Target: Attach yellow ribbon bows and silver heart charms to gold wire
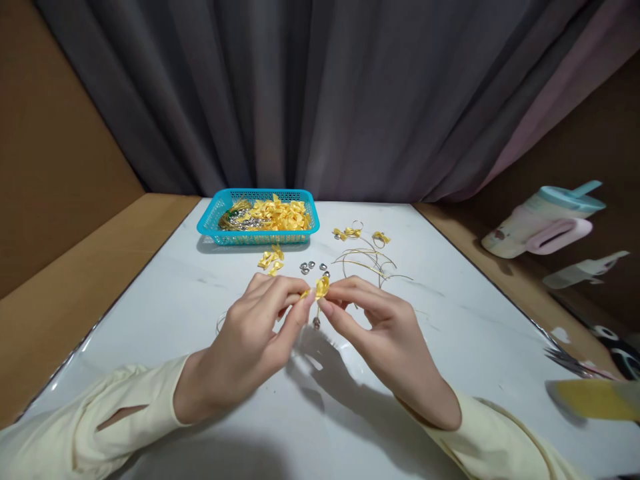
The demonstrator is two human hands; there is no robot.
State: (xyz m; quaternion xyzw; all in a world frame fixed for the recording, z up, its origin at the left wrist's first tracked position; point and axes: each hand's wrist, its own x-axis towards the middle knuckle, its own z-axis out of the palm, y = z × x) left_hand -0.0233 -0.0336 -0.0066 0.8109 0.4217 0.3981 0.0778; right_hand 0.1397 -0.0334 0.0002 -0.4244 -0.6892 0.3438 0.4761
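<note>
A small yellow ribbon bow (323, 287) is pinched between my two hands above the middle of the white table. My left hand (263, 323) grips its left end between thumb and forefinger. On the other side, my right hand (383, 327) has thumb and fingertips closed on the bow's right edge. A small silver bell (317, 323) hangs just below the bow on a thin stem. Beyond the fingers lie several loose silver bells (305, 268) and some yellow bows (271, 259). Thin gold cords (367, 257) are spread behind my right hand.
A blue basket (259, 237) at the back holds yellow bows, bells and cords. Tied bow pieces (350, 233) rest right of it. Along the right side are a tumbler (540, 223), a small squeeze bottle (580, 270), scissors (625, 357) and a yellow-handled tool (597, 400).
</note>
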